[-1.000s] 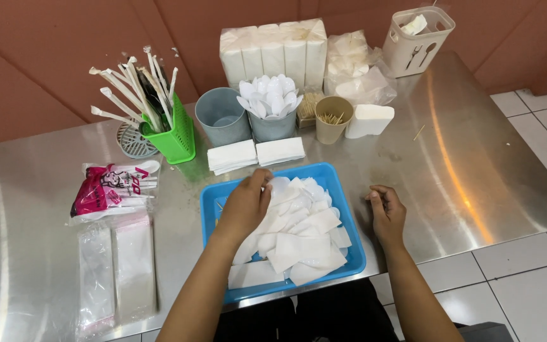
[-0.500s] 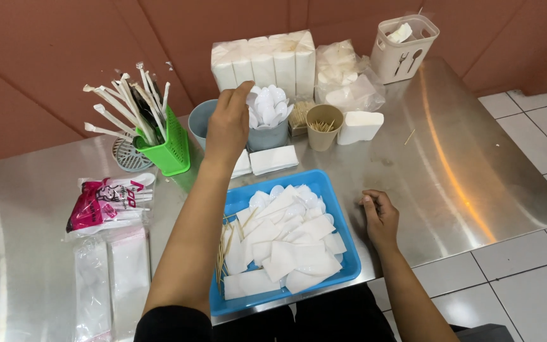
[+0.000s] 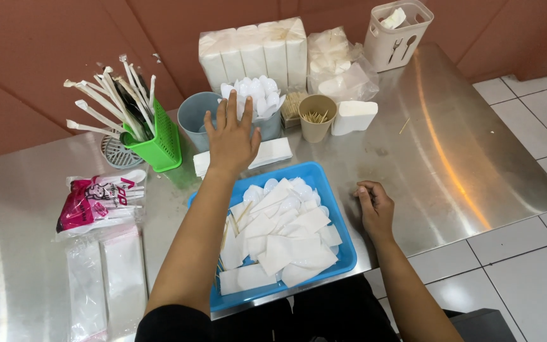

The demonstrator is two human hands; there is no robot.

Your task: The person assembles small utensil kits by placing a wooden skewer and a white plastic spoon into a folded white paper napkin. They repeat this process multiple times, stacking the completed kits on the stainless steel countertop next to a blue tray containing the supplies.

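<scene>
My left hand is stretched out flat with its fingers spread, hovering over the folded white napkins and just short of the grey cup of white plastic spoons. It holds nothing. My right hand rests loosely curled on the steel table right of the blue tray. The tray holds several white napkins, plastic spoons and toothpicks.
A green basket of wrapped cutlery stands at the left, an empty grey cup beside it. A toothpick cup, a white box, napkin packs and a white caddy line the back. Plastic bags lie at left.
My left hand rose from the napkins in the blue tray and reached forward to the cups behind it. My right hand stayed resting on the table.
</scene>
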